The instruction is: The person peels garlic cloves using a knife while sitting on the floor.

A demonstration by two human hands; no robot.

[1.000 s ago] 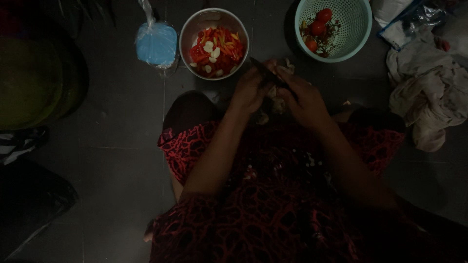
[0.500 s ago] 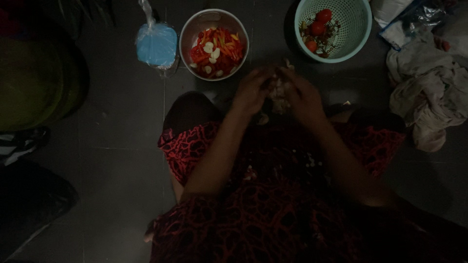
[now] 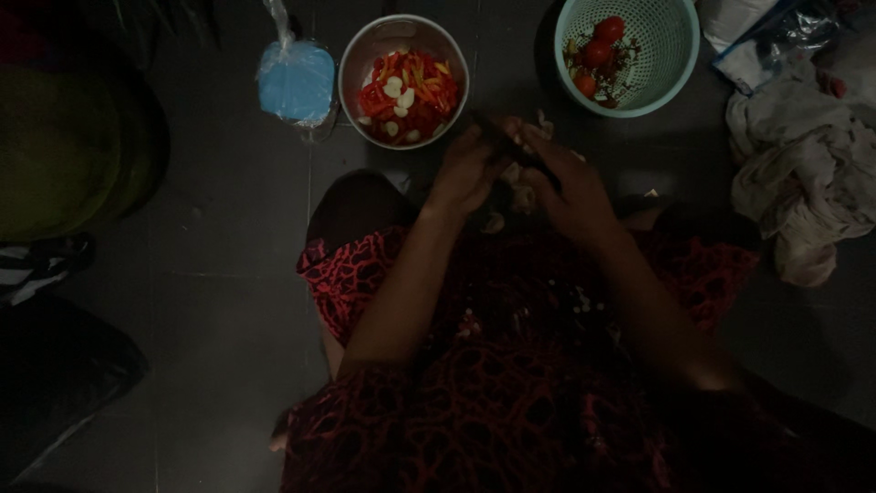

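The floor (image 3: pixel 228 274) was dark grey tile, dimly lit, and the person sat on it in a red-and-black patterned garment (image 3: pixel 493 402). At far left lay a large rounded green thing (image 3: pixel 64 155), too dark to tell what. Next came one blue bag (image 3: pixel 294 80), knotted at the top, lying just beside one metal bowl (image 3: pixel 351 64) that held cut red chillies and pale cloves. Right of the bowl, the left hand (image 3: pixel 470 169) and right hand (image 3: pixel 570 187) met above the lap, below the bowl and near it. Both were curled, fingers bent in: the left gripped the small pale piece (image 3: pixel 522 190) from its left side, the right closed on a dark knife (image 3: pixel 511 151) whose long axis ran slantwise from upper left, near the bowl's rim, down to the right into the hand. How tightly either hand pressed I could not tell. A few pale scraps lay on the lap under the hands. Further right stood one pale green basket (image 3: pixel 680 55) with three red tomatoes among darker bits, and at far right one heap of light cloth (image 3: pixel 803 183).

Against half a second before, the hands sat in much the same place, and the knife showed again as a dark slant across the fingers, as it had a second back. Bowl, bag and basket had not shifted.
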